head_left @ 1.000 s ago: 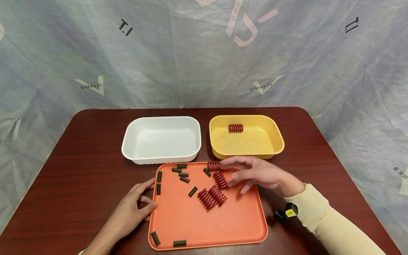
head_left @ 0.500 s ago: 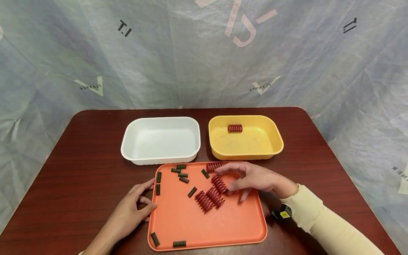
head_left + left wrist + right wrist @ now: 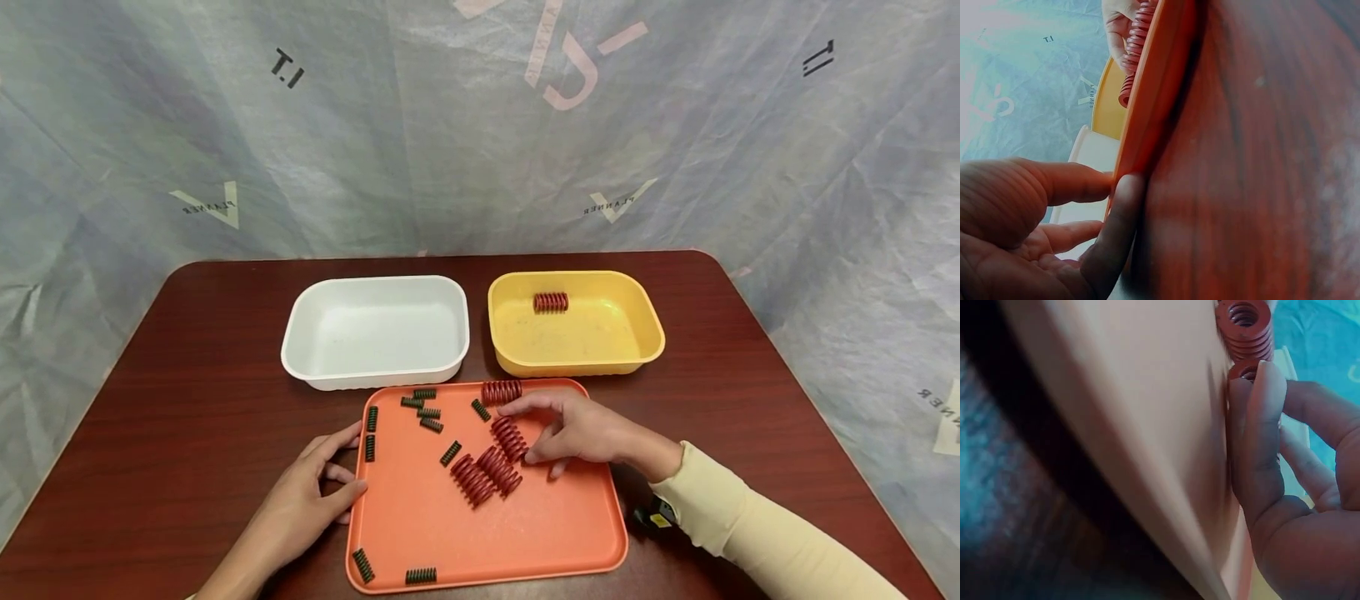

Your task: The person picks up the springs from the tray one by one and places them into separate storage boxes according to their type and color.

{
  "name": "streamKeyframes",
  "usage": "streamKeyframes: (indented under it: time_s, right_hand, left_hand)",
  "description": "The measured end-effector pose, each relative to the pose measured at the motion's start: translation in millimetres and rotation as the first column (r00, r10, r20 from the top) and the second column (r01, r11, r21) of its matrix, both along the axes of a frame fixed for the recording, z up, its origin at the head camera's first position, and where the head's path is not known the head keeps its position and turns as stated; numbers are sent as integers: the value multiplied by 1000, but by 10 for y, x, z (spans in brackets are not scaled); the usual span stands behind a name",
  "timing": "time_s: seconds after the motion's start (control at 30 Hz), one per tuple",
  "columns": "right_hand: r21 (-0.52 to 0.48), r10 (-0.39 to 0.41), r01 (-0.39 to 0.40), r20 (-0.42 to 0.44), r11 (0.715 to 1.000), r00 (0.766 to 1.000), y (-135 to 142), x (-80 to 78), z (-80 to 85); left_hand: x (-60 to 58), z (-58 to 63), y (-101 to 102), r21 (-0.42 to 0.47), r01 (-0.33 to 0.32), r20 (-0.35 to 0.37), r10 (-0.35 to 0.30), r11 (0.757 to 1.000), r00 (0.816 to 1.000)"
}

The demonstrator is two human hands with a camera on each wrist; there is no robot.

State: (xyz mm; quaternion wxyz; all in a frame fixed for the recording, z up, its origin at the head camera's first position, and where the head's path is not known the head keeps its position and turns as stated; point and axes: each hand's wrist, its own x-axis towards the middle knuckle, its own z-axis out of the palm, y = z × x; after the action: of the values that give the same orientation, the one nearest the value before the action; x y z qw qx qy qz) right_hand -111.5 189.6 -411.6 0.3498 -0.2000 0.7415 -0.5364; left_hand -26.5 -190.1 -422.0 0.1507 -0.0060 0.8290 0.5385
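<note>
Thumb and index finger of my right hand [image 3: 581, 429] reach to both ends of a red coil spring [image 3: 509, 439] on the orange tray [image 3: 547, 542], pinching it lengthwise. In the right wrist view fingertips cover much of that spring's near end. Two more red springs [image 3: 474, 481] lie side by side just left of it, and another [image 3: 501, 392] sits by the far rim. My left hand [image 3: 303, 492] grips the tray's left rim, the thumb at its edge; the left wrist view shows fingers on both sides of the rim. Several small dark green springs [image 3: 451, 452] are scattered across the tray.
Behind the tray stand a white bin [image 3: 375, 375] on the left and a yellow bin [image 3: 577, 367] on the right. One red spring [image 3: 551, 302] lies in the yellow bin. A printed grey sheet [image 3: 420, 150] hangs beyond the dark red table [image 3: 187, 358].
My right hand has moved left and slightly nearer, its thumb and index finger closing on the red spring. The red springs shift slightly left in view. My left hand stays on the rim.
</note>
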Motion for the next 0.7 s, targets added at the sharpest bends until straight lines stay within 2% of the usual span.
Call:
streamKeyframes:
  time_s: [0.4, 0.5, 0.7]
  right_hand:
    - [-57, -22, 22, -5, 998, 1000, -17, 29, -35]
    - [-89, -38, 40, 31, 995, 999, 18, 14, -41]
    - [-174, -69, 100, 174, 980, 982, 91, -27, -32]
  left_hand:
    - [9, 6, -2, -1, 2, 3, -2, 1000, 1000]
    - [6, 11, 4, 8, 1, 5, -1, 1000, 1000]
    - [8, 16, 11, 11, -5, 2, 5, 1000, 1000]
